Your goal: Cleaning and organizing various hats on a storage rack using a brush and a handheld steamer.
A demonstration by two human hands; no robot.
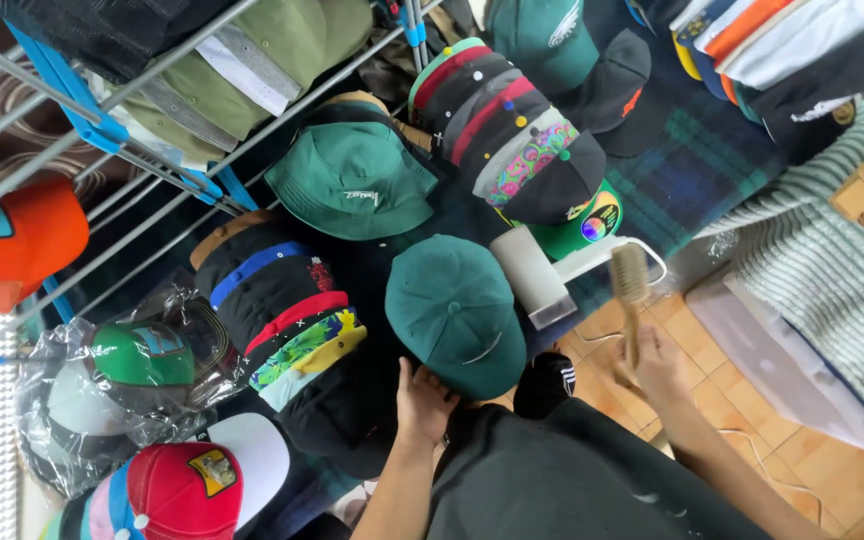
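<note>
A dark green cap point(457, 310) lies in the middle among many hats. My left hand point(422, 400) grips its near edge by the brim. My right hand point(657, 365) holds a wooden brush point(631, 290) by the handle, bristle head raised and off to the right of the cap, not touching it. A white handheld appliance point(534, 275) with a cord lies between the cap and the brush. My dark trousers point(572, 480) fill the bottom of the view.
A green bucket hat point(352, 180) lies behind the cap. Stacks of caps point(282, 310) point(512, 130) sit left and behind. A metal drying rack point(102, 130) crosses the upper left. Bagged caps point(122, 380) lie at left. A striped cloth point(832, 270) and wooden floor point(742, 420) are at right.
</note>
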